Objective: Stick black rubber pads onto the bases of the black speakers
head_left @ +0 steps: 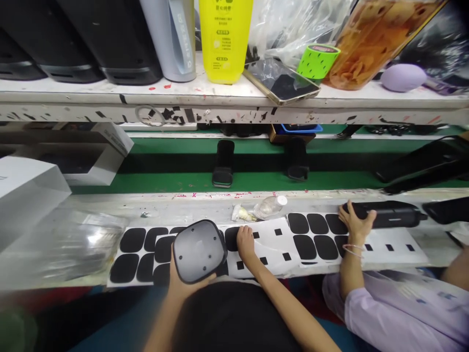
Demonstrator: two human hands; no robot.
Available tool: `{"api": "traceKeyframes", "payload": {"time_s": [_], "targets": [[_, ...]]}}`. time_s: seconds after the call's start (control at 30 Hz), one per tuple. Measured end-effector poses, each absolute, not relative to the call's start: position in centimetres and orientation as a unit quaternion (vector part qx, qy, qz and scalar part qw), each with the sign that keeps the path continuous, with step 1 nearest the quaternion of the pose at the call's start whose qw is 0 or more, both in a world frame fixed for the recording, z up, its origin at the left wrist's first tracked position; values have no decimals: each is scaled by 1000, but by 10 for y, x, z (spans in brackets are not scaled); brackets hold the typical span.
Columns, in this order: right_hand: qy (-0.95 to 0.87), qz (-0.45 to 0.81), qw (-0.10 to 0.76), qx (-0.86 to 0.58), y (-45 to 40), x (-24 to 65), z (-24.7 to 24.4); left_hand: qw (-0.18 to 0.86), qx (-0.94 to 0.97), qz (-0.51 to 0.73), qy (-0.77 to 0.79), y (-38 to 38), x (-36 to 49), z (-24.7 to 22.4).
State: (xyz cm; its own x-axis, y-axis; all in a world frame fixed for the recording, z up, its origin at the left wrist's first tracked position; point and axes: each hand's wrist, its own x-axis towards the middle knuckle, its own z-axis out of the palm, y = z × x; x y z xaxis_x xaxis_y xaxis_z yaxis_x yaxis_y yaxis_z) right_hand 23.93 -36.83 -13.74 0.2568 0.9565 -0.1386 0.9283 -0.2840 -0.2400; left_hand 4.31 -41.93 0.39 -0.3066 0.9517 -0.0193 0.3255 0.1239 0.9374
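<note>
Housing (200,247) with a rounded-square grey face and a black rim is held by the left hand (185,288) above the near side of the table (205,203), over the sheets. The left grip is closed at its lower-left edge, and the face, dotted with small dark spots, is turned towards the camera. The shell looks stiff and probably smooth; its weight can only be guessed at, and it is best supported by the sides or rim, with the face left untouched. By the right hand (246,244), a black pad (231,239) is touched at its edge on the white backing sheet (278,249); whether it is pinched cannot be told, as the fingertips are hidden. The pad seems thin, light and flexible, easily creased, and is best taken by a corner or edge.
</note>
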Motion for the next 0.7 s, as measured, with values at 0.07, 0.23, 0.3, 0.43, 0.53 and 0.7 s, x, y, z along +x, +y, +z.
{"api": "traceKeyframes", "payload": {"time_s": [0.07,0.23,0.3,0.43,0.53,0.7], "targets": [[-605,137,81,-780,-365,242,-146,328,472,457,679,-419,43,1],[-635,189,178,-728,-379,256,-162,302,468,468,686,-417,45,-2],[-651,233,230,-685,-394,268,-166,304,471,471,681,-414,44,-2],[-657,345,333,-582,-418,301,-169,321,467,470,677,-406,37,-4],[-600,425,403,-545,-419,320,-170,319,458,476,680,-401,30,-9],[-460,521,498,-518,-411,322,-174,284,426,483,710,-404,20,-22]]}}
